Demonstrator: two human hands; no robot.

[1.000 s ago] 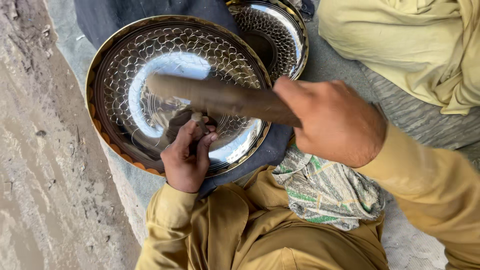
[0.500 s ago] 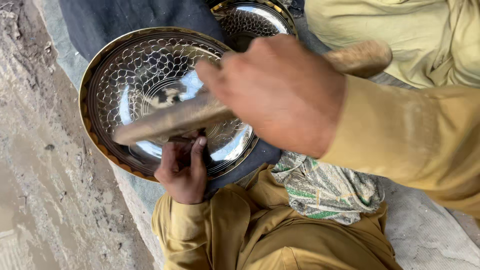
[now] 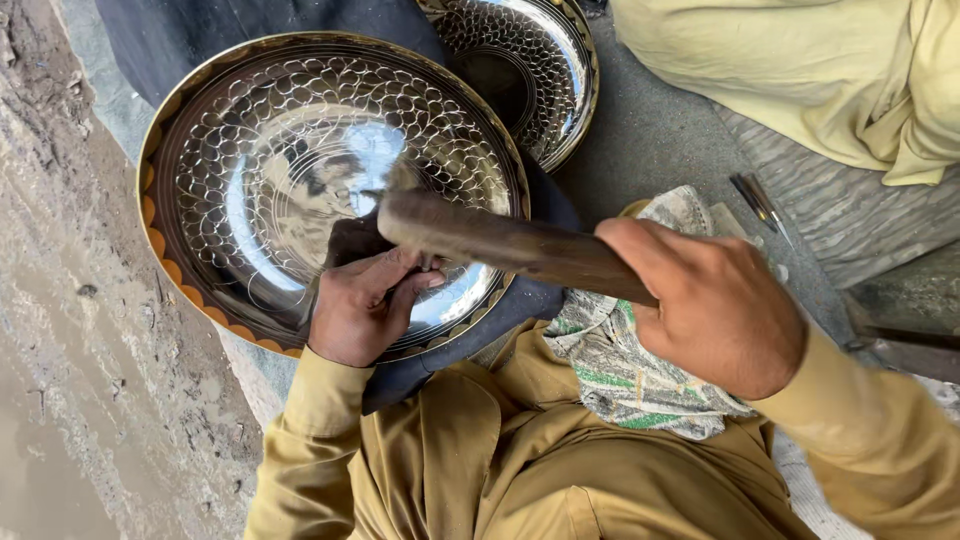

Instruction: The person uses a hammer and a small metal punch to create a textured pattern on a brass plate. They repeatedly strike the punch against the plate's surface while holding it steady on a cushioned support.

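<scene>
1. The big shiny metal tray (image 3: 290,180) lies on dark cloth by the person's knees; it looks stiff, slippery, best held by its rim.
2. The right hand (image 3: 715,305) is clenched round a wooden hammer handle (image 3: 510,245).
3. The left hand (image 3: 360,305) pinches a small punch, mostly hidden.

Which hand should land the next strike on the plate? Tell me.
Right. The right hand grips the wooden mallet, its head over the patterned metal plate. The left hand rests on the plate, apparently pinching a small tool, so it looks busy steadying.
</scene>
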